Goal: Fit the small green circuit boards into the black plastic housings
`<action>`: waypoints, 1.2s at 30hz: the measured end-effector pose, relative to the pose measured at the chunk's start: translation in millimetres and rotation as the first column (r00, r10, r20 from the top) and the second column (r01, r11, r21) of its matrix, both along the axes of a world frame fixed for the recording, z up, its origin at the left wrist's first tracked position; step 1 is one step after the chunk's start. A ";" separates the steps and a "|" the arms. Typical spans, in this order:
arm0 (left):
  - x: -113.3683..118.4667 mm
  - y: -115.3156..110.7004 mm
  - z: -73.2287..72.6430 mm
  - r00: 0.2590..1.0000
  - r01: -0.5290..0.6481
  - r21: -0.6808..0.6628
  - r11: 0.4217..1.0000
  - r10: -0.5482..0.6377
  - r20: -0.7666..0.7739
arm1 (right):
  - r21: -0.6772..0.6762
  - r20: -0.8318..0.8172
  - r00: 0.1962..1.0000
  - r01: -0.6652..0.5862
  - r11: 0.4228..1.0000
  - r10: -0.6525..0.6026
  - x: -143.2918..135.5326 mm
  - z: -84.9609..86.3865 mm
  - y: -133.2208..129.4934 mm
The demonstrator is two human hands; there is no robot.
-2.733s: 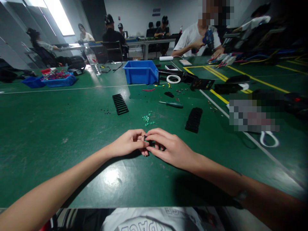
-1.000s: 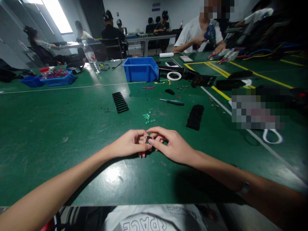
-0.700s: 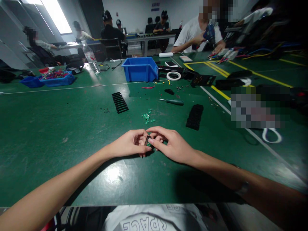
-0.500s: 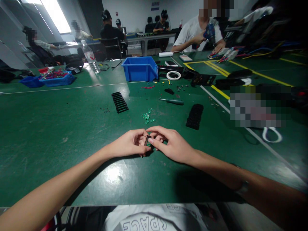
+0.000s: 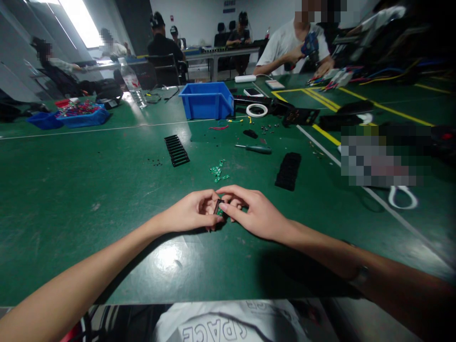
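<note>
My left hand (image 5: pixel 195 210) is closed on a small black part (image 5: pixel 217 205) near the table's front edge. From the other side my right hand (image 5: pixel 254 213) pinches a small green board (image 5: pixel 220 211) against that black part with its thumb. Fingers hide much of both pieces. Just beyond my hands lies a loose group of small green boards (image 5: pixel 217 172). A black slotted frame (image 5: pixel 177 150) rests further left, with several tiny dark bits (image 5: pixel 156 162) beside it. On the right sits a stack of black parts (image 5: pixel 288 171).
A screwdriver (image 5: pixel 258 149) lies beyond the green boards. Further back are a blue bin (image 5: pixel 206 101), a white ring (image 5: pixel 257 110), a bottle (image 5: pixel 133 84) and blue trays of small parts (image 5: pixel 83 117). Across the table a person (image 5: pixel 297 47) holds a power drill.
</note>
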State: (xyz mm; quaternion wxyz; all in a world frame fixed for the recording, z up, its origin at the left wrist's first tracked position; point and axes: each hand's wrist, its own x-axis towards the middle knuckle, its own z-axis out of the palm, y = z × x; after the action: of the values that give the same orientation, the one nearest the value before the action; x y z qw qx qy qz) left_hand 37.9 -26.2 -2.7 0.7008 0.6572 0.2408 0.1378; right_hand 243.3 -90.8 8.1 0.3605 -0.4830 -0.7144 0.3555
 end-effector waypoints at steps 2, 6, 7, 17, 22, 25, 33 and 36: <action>0.3 0.1 0.8 1.000 0.006 -0.010 1.000 -0.006 -0.003 | 0.003 0.001 1.000 -0.003 1.000 0.003 0.3 -0.4 0.1; 2.0 0.6 2.9 1.000 0.014 -0.026 1.000 -0.014 0.001 | -0.004 0.003 1.000 -0.007 1.000 0.008 -0.1 -0.4 0.0; 2.3 0.7 3.5 1.000 0.017 -0.031 0.999 -0.017 0.003 | -0.007 0.003 1.000 -0.007 1.000 0.007 -0.2 -0.2 0.0; 3.3 -1.2 7.4 1.000 0.005 -0.032 0.999 -0.005 -0.003 | -0.040 -0.033 0.999 -0.006 0.999 0.005 -1.5 -1.0 0.2; 3.1 -1.4 6.6 1.000 0.006 -0.033 0.999 -0.006 0.000 | -0.064 -0.051 0.999 -0.009 0.998 0.006 -1.8 -2.0 0.6; 3.2 -1.6 5.5 1.000 0.004 -0.036 0.999 -0.004 -0.003 | -0.072 -0.047 0.999 -0.006 0.997 0.002 -1.3 -2.5 0.1; 3.1 -1.6 5.6 1.000 0.003 -0.044 0.999 -0.004 -0.007 | -0.089 -0.075 0.997 -0.014 0.996 0.007 0.2 -5.1 0.5; 3.3 -1.4 6.1 1.000 0.006 -0.050 0.999 -0.006 -0.002 | -0.084 -0.080 0.997 -0.018 0.996 0.011 0.4 -5.2 0.2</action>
State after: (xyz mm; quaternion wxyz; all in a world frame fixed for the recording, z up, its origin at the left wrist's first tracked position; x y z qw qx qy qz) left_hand 41.1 -27.7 3.4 0.7172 0.6404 0.2428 0.1288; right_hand 243.7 -90.6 2.8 0.3652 -0.4783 -0.6873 0.4068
